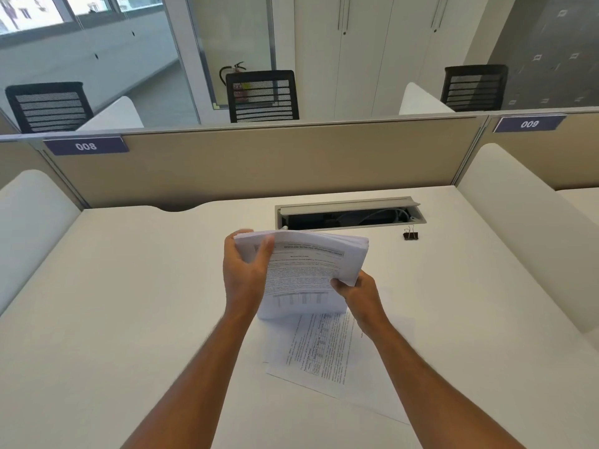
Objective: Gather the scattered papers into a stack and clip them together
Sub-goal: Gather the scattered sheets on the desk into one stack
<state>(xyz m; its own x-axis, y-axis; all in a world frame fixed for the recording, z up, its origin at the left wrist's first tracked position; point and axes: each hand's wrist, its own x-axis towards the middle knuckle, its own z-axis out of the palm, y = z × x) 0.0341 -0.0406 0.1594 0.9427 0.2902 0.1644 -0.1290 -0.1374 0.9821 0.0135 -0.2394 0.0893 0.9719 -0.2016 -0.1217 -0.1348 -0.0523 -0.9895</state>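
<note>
A thick stack of printed papers (304,270) is lifted above the white desk (129,303), tilted toward me. My left hand (243,273) grips its left edge, thumb on the top sheet. My right hand (355,291) grips the stack's lower right corner. Below the stack, loose printed sheets (327,354) still lie flat on the desk, skewed, partly hidden by the stack and my right forearm. A small black binder clip (410,235) stands on the desk to the right of the stack, beyond my right hand, untouched.
An open cable tray (350,217) with wires is sunk into the desk just behind the stack. White side dividers (518,222) flank the desk, and a beige partition (259,160) closes the back. Black chairs stand beyond it.
</note>
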